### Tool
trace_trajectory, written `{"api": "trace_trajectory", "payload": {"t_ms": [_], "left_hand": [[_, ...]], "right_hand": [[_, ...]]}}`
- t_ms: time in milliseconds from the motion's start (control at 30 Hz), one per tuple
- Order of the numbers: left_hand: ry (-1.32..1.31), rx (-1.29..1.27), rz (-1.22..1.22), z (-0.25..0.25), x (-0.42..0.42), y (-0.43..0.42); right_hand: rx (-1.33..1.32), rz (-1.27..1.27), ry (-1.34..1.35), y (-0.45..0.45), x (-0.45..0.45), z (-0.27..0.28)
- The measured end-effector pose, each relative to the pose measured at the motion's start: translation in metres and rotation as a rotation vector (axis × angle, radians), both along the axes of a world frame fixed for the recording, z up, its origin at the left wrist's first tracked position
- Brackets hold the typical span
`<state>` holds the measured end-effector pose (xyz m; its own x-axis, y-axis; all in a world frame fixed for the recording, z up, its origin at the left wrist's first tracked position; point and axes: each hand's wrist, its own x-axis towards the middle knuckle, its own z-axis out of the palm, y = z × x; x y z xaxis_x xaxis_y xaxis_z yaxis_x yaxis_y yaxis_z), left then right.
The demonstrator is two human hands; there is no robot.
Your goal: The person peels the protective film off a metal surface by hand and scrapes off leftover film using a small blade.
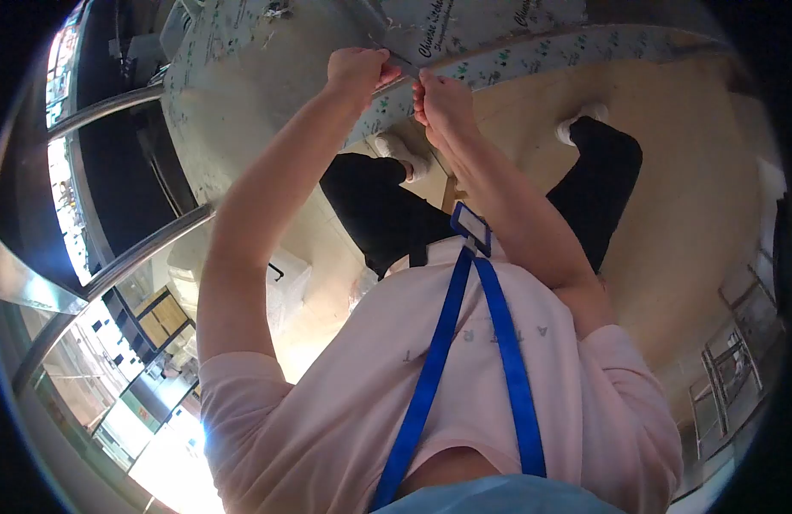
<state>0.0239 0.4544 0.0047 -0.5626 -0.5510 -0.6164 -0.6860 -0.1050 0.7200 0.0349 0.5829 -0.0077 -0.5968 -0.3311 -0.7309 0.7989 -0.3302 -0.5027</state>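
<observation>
My left hand (360, 70) is closed in a pinch at the near edge of a printed sheet surface (490, 26) with dark lettering and green marks. My right hand (443, 101) is closed just to its right, fingertips pressed together at the same edge. A thin dark strip (399, 62) shows between the two hands. Whether either hand grips it is too small to tell, and the fingers hide what they pinch. The sheet surface curves away to the left and has a raised band along its near edge.
Metal rails (126, 257) run along the left, beside a bright window area. A tan floor (524, 146) lies below, with my white shoes (402, 154) on it. Metal frames (726, 377) stand at the far right. A badge (470, 227) hangs from my blue lanyard.
</observation>
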Motion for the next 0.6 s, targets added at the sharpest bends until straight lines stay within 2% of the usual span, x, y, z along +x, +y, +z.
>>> {"api": "trace_trajectory", "payload": {"t_ms": [133,233,333,533,600], "left_hand": [[-0.025,-0.023,0.046,0.002,-0.002,0.004],[0.057,0.054,0.157,0.001,-0.004,0.007],[-0.026,-0.067,0.155,0.02,-0.004,0.02],[0.1,0.076,0.248,-0.004,-0.003,0.008],[0.093,0.073,0.091,-0.006,0.005,-0.001]], "right_hand": [[0.037,-0.034,-0.018,-0.001,-0.003,0.003],[0.032,-0.036,0.016,-0.001,-0.005,0.006],[0.042,-0.045,0.012,-0.003,-0.006,0.0],[-0.002,-0.063,0.071,-0.004,-0.004,-0.007],[-0.012,0.012,0.096,-0.001,-0.003,-0.007]]}}
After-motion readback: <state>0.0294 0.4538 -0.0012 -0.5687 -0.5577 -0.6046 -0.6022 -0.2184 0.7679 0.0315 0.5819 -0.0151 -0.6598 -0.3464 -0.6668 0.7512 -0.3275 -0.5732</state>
